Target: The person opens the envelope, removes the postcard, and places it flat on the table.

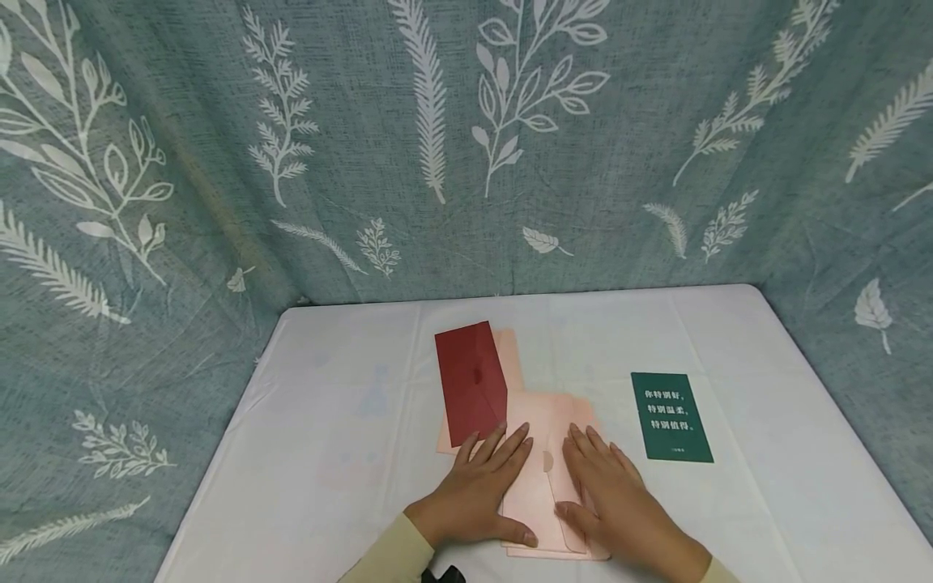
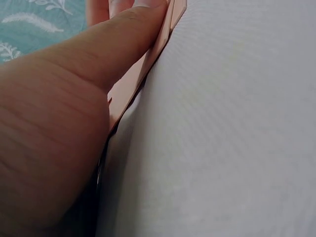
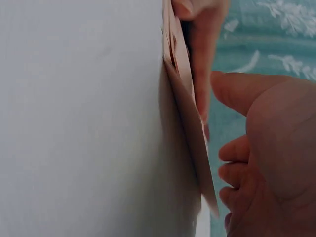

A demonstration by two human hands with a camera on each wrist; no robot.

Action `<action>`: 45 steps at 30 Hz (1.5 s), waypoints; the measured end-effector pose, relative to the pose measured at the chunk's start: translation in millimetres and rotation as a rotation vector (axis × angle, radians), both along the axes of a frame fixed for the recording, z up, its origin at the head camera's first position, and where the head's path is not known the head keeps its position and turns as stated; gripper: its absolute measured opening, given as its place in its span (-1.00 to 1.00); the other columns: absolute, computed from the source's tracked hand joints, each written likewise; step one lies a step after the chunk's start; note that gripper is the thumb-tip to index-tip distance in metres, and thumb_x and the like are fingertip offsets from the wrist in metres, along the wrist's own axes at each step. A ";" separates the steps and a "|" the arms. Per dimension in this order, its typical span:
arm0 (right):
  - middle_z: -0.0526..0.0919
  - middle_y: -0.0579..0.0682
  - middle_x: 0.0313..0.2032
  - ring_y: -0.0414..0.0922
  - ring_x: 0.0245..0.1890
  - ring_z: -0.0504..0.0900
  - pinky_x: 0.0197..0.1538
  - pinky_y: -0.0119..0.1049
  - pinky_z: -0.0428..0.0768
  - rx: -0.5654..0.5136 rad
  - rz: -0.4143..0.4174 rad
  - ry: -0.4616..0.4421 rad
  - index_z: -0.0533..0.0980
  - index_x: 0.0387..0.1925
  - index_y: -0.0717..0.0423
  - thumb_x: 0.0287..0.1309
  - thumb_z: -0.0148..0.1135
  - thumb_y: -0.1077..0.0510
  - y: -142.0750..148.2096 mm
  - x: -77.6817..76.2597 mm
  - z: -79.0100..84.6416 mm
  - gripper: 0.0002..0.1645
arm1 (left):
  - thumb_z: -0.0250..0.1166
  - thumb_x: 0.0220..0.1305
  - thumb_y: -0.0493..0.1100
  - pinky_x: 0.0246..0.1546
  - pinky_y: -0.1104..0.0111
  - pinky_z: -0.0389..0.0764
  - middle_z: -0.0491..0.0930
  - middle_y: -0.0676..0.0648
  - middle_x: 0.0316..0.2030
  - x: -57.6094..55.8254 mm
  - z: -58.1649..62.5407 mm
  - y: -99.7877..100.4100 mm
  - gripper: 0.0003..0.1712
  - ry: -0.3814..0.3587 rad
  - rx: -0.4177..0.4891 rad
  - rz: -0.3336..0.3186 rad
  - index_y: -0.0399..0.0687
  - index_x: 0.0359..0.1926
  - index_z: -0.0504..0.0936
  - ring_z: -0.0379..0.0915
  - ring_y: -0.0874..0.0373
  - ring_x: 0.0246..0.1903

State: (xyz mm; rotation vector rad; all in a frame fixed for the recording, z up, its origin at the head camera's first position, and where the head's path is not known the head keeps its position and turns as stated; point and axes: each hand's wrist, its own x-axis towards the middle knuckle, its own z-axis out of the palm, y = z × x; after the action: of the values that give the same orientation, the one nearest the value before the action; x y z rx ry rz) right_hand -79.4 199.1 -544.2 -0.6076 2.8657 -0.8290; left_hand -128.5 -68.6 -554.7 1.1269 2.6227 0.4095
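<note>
A pale pink envelope (image 1: 539, 421), its flap closed by a small round tan tab (image 1: 548, 461), lies over other pink pieces that stick out at its right and lower edges. My left hand (image 1: 477, 486) rests flat on its left side, fingers spread and the thumb near the bottom edge. On the right side lies my right hand (image 1: 608, 494), fingers straight and thumb pointing inward. Seen edge-on in the left wrist view, the pink stack (image 2: 131, 84) is under the left thumb. In the right wrist view, slight gaps show between layers of the stack (image 3: 190, 113).
Behind the left fingertips lies a dark red envelope (image 1: 470, 380) over another pink one (image 1: 508, 356). A green card (image 1: 672, 417) with white writing lies to the right. All are on a white-covered table (image 1: 313, 421), with a patterned green curtain (image 1: 452, 227) behind.
</note>
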 end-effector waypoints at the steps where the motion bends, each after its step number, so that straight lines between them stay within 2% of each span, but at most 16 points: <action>1: 0.16 0.23 0.66 0.23 0.67 0.01 0.58 0.29 0.00 0.002 0.011 0.007 0.25 0.63 0.36 0.42 0.43 -0.16 -3.1 0.9 -0.5 0.04 | 0.29 0.21 0.69 0.57 -0.24 -0.19 -0.29 0.08 0.76 -0.1 -0.3 -0.1 0.44 0.001 0.000 0.001 -0.01 0.79 -0.05 -0.41 -0.04 0.71; 7: 0.16 0.30 0.65 0.27 0.65 0.08 0.56 0.26 0.13 0.051 0.046 0.027 0.22 0.61 0.43 0.42 0.39 -0.24 -17.0 5.0 -5.8 0.11 | 0.29 0.21 0.69 0.57 -0.23 -0.17 -0.28 0.07 0.76 0.1 -0.4 -0.5 0.44 0.012 -0.004 0.000 -0.02 0.78 -0.04 -0.40 -0.04 0.71; 16: 0.09 0.29 0.67 0.25 0.67 0.02 0.57 0.24 0.12 0.114 0.047 0.026 0.19 0.63 0.43 0.43 0.37 -0.24 -21.8 7.3 -7.8 0.11 | 0.27 0.22 0.70 0.57 -0.23 -0.18 -0.29 0.07 0.76 -0.2 -0.8 -0.7 0.44 0.020 -0.010 0.001 -0.02 0.79 -0.05 -0.41 -0.04 0.71; 33: 0.09 0.25 0.68 0.23 0.67 0.00 0.57 0.25 0.09 0.064 0.043 -0.007 0.18 0.64 0.40 0.44 0.36 -0.19 -17.8 8.0 -6.5 0.08 | 0.28 0.20 0.70 0.57 -0.24 -0.17 -0.28 0.05 0.76 -1.0 -0.5 0.4 0.45 0.018 -0.021 0.000 -0.02 0.79 -0.04 -0.40 -0.05 0.71; 45: 0.15 0.25 0.66 0.23 0.65 0.09 0.56 0.26 0.13 0.030 0.043 -0.025 0.22 0.63 0.39 0.47 0.34 -0.20 -14.8 7.8 -2.2 0.04 | 0.31 0.19 0.69 0.56 -0.26 -0.18 -0.28 0.05 0.76 -0.6 0.1 0.2 0.46 -0.004 -0.007 0.005 -0.02 0.79 -0.04 -0.40 -0.06 0.71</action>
State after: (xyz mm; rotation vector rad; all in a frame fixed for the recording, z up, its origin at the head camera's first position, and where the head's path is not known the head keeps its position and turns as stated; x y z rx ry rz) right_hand -71.6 184.2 -546.4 -0.6479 2.8273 -0.7801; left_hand -129.1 -68.4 -554.6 1.1169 2.6216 0.4030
